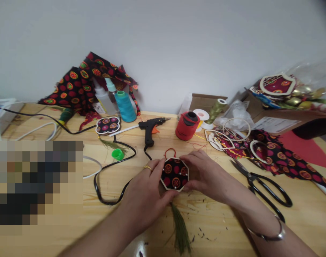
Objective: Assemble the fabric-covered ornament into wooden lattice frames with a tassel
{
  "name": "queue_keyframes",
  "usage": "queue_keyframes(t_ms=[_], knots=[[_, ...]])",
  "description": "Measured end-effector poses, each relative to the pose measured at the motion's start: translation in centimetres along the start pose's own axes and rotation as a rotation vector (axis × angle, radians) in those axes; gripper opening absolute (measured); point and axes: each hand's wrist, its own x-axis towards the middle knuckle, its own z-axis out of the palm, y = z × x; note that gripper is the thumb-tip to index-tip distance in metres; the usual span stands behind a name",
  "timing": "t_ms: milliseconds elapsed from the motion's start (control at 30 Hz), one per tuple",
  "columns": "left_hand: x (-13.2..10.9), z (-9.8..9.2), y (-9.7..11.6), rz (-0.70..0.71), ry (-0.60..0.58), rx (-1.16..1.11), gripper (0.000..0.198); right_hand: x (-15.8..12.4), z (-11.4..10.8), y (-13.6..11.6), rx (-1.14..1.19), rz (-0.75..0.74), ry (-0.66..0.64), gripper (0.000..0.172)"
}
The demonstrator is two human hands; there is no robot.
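- On the wooden workbench (222, 232), black-handled scissors (261, 185) lie near the right hand (203, 175).
- Gripped at centre bench between that hand and the left hand (143, 192): an octagonal fabric ornament (174, 174), pinched by its edges.
- Below it, a green tassel (181, 228) lies on the wood.
- Above it, a red cord loop (170, 152).

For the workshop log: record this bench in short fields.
item: octagonal fabric ornament, black with red print
trim: red cord loop above, green tassel below
left hand: holds the ornament's left side, gold ring on a finger
right hand: holds the ornament's right side
surface: wooden bench
nearby: hot glue gun, black-handled scissors, teal thread cone, red spool
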Motion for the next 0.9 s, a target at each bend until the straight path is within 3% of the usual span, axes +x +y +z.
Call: queue_keyframes(t_ms=[900], knots=[[0.12,0.0,0.13,0.012,-0.017,0.053,0.056,0.1,0.08,0.09,0.016,-0.003,-0.004,0.053]])
